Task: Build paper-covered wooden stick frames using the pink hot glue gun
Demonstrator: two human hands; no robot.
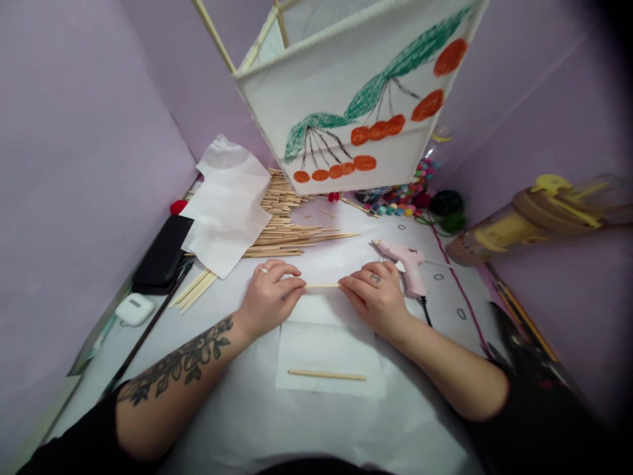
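The left hand [271, 293] and right hand [378, 297] hold a thin stick [322, 285] between them, parallel to the near edge of the tabletop [237, 422]. Each grip is pinched shut, thumb and fingers on one end. The stick is by the far end of the paper [297, 346]; whether it touches below, I cannot tell. A second stick [326, 375] lies on the paper, nearer the near edge. The glue gun [403, 259] lies just beside the right hand, toward the right edge. Toward the far edge lies a stick heap [287, 241]; near the left edge, a white case [134, 309].
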